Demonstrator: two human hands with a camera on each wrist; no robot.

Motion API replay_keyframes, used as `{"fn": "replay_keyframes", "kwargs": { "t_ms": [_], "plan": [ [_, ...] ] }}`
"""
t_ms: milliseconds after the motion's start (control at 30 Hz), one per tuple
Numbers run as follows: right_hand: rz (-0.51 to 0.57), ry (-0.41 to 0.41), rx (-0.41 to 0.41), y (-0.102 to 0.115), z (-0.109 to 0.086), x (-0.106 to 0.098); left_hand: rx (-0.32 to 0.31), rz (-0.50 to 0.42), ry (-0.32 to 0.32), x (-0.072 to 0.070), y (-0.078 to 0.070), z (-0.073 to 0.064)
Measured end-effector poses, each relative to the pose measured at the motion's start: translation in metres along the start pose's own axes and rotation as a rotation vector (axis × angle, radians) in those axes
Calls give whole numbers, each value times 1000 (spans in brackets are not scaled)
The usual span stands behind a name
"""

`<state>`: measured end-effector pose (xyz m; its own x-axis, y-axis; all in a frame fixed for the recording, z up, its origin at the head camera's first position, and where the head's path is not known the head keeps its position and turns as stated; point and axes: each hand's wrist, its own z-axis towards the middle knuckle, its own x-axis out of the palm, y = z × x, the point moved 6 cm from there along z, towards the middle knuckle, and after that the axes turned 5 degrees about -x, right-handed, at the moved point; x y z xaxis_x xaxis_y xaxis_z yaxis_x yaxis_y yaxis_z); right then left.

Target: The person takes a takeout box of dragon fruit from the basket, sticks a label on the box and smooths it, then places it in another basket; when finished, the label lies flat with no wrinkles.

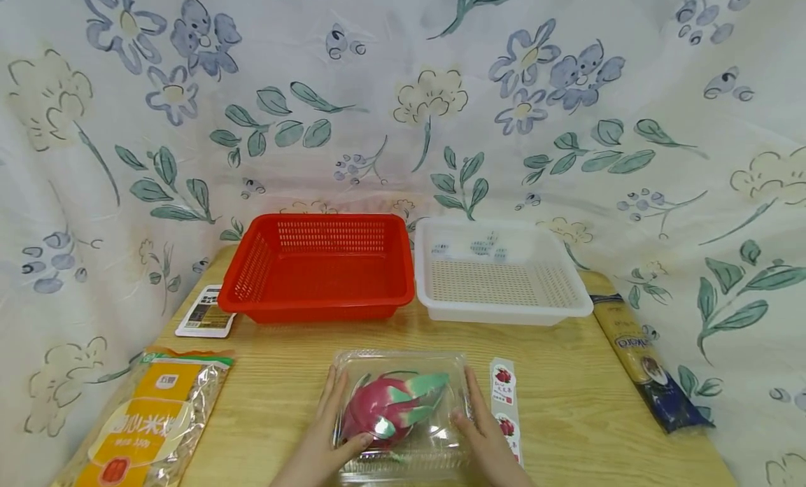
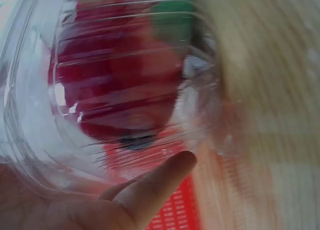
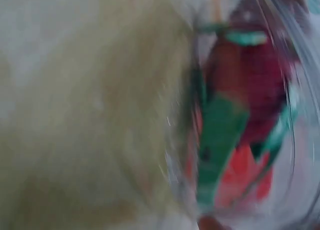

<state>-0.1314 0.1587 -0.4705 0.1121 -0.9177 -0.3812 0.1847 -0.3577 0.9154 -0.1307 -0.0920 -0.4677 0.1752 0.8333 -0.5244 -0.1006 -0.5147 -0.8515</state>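
A clear plastic clamshell box (image 1: 441,441) with a pink and green dragon fruit (image 1: 384,406) inside is at the front middle of the table. My left hand (image 1: 324,438) grips its left side, fingers along the wall and thumb over the near part. On the opposite side, my right hand (image 1: 485,434) holds the wall with fingers and thumb. The left wrist view shows the ribbed box (image 2: 30,99) close up, the fruit (image 2: 120,79) blurred behind the plastic. Motion blurs the right wrist view, where the fruit (image 3: 250,79) shows through the box and only a fingertip is visible below.
Behind the box stand a red basket (image 1: 321,312) and a white basket (image 1: 504,312). A strip of dragon-fruit stickers (image 1: 504,383) lies right of the box. A yellow bag (image 1: 147,417), a small flat pack (image 1: 208,315) and a gold-blue packet (image 1: 648,364) lie towards the sides.
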Motion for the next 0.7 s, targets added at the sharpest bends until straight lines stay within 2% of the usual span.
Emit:
{"fn": "replay_keyframes", "kwargs": {
  "t_ms": [100, 233, 333, 467, 567, 700],
  "plan": [
    [-55, -36, -39, -1, 3, -10, -34, -34, -5, 0, 1, 1],
    [-201, -108, -49, -7, 8, -31, -64, -69, 5, 1, 1, 2],
    [-357, -137, 30, -19, 11, -50, -54, -87, 0, 1, 1, 1],
    [-512, -132, 199, -39, 11, -67, -38, -93, -12, 1, 1, -2],
    [-532, -116, 276, -47, 8, -69, -28, -97, -21, 0, 2, -3],
    [-545, -140, 271, -45, 7, -69, -22, -94, -32, -1, 1, -2]
  ]
}}
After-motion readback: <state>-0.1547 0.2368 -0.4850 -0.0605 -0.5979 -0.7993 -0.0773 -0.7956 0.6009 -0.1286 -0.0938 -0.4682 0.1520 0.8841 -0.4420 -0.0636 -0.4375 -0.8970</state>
